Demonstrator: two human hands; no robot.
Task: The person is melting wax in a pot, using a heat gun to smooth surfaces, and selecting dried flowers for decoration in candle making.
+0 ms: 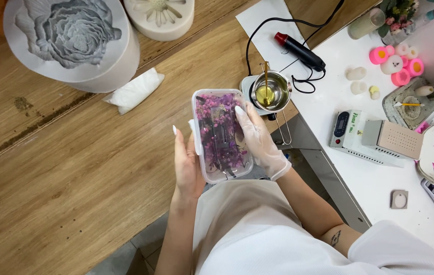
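Over a wooden bench (64, 168): clear rectangular plastic box of purple dried flowers (221, 135), long axis running away from the body, left hand (187, 163) cradling beneath, gloved right hand (257, 137) pressing its far edge.

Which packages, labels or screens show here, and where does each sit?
Clear plastic box: rectangular, full of purple dried flowers, held between both hands.
White plastic bag: small and lumpy, on the wooden table.
Small dark screen: on a white device on the white table.
Green-and-white label: beside that screen.
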